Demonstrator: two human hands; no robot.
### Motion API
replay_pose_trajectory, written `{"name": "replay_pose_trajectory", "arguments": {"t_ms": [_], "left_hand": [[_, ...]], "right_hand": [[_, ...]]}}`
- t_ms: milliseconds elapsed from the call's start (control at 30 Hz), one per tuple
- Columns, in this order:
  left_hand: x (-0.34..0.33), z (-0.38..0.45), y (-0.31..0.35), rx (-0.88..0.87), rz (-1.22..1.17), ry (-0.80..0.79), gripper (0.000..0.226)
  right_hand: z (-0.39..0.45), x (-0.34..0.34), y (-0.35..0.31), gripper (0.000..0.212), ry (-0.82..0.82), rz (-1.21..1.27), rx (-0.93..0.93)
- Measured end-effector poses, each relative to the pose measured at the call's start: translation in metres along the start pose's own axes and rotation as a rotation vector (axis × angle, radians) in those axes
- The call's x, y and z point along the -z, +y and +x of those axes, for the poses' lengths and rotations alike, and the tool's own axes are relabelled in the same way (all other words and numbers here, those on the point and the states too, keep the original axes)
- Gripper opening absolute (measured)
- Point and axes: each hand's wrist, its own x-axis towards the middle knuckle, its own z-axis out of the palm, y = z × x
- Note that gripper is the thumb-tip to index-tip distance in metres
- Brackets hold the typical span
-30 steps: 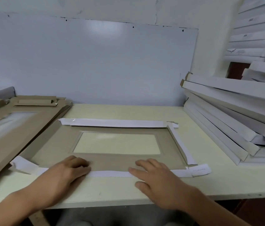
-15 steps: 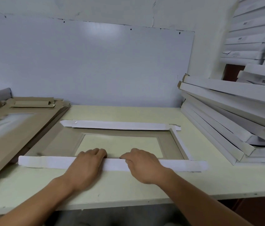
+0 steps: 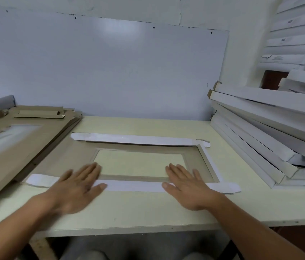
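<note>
Low in the frame's centre, the near flap (image 3: 134, 185) of the cardboard frame (image 3: 84, 152) lies folded inward on the table (image 3: 129, 212). For a sharp crease, press evenly and sweep both palms outward along the fold. The left hand (image 3: 76, 186) and right hand (image 3: 187, 186) lie flat on it, fingers (image 3: 174, 170) straight and spread, gripping nothing. Beyond, the far flap (image 3: 138, 139) is folded too.

Brown cardboard frame (image 3: 194, 162) with white flaps (image 3: 134, 186); pale cream table (image 3: 148, 209); white boxes (image 3: 271, 117)
</note>
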Motion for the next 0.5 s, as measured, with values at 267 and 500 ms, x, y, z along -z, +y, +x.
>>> {"name": "replay_pose_trajectory", "arguments": {"t_ms": [267,500], "left_hand": [[0.000,-0.014,-0.042,0.183,0.061,-0.028,0.085],[0.002,-0.025,0.008,0.040,-0.051,0.295,0.084]], "right_hand": [[-0.041,0.012,0.048,0.058,0.045,-0.032,0.020],[-0.080,0.051,0.052,0.020,0.120,-0.179,-0.016]]}}
